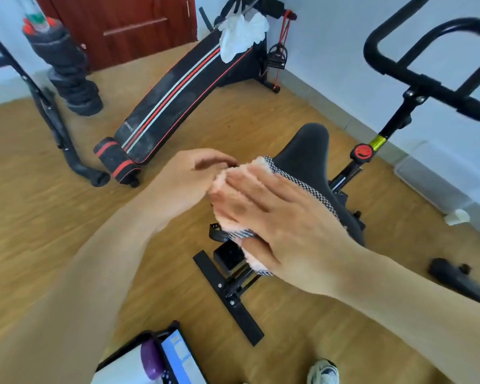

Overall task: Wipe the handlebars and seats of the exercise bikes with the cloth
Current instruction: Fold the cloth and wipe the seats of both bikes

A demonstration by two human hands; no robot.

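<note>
A black exercise bike seat [305, 151] stands in the middle of the view, nose pointing away. A peach cloth [257, 163] with a black-and-white checked edge lies over the seat's rear. My right hand [275, 217] lies flat on the cloth with fingers spread, pressing it onto the seat. My left hand [189, 178] pinches the cloth's left edge beside the seat. The bike's black handlebars [427, 62] rise at the upper right, above a post with a red knob [361, 153].
A black and red sit-up bench [183, 98] with a white cloth [241, 37] draped on top stands behind the bike. Stacked black weights [67, 70] and a black frame [47, 106] are at the left. The bike's base bar [227, 295] crosses the wooden floor. A phone [180, 358] is at the bottom.
</note>
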